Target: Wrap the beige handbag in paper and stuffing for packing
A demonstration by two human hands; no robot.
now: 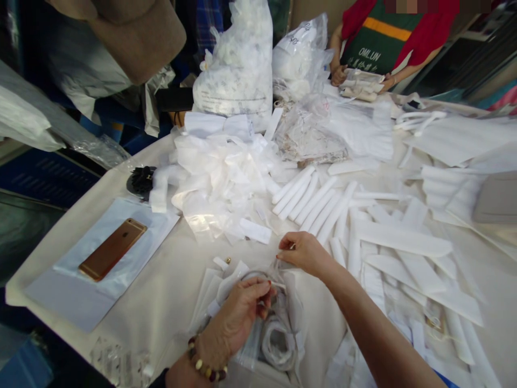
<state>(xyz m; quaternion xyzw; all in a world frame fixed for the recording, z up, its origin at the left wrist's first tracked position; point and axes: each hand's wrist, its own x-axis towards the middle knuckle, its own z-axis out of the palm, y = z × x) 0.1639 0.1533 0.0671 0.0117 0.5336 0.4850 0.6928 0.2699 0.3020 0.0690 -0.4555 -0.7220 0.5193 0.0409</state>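
Observation:
Low in the middle of the head view, my left hand [246,302] is closed, its thumb and fingers pinched over a clear plastic bag. What lies between those fingertips is too small to make out. Above and to the right, my right hand [301,251] also pinches, with what looks like the thin edge of the clear plastic bag [297,293] at its fingertips. Inside or under the bag, a pale grey coiled strap [278,342] shows below my left hand. White folded strips [208,288] lie left of the bag, with a small gold-coloured piece [228,260] beside them.
A phone [113,249] lies on plastic-covered sheets at left. White foam strips [313,202] and flat white pieces [404,237] spread to the right. A heap of clear bags [222,183] and a full bag [236,75] stand behind. Another person's hands [339,75] hold a wrapped package opposite.

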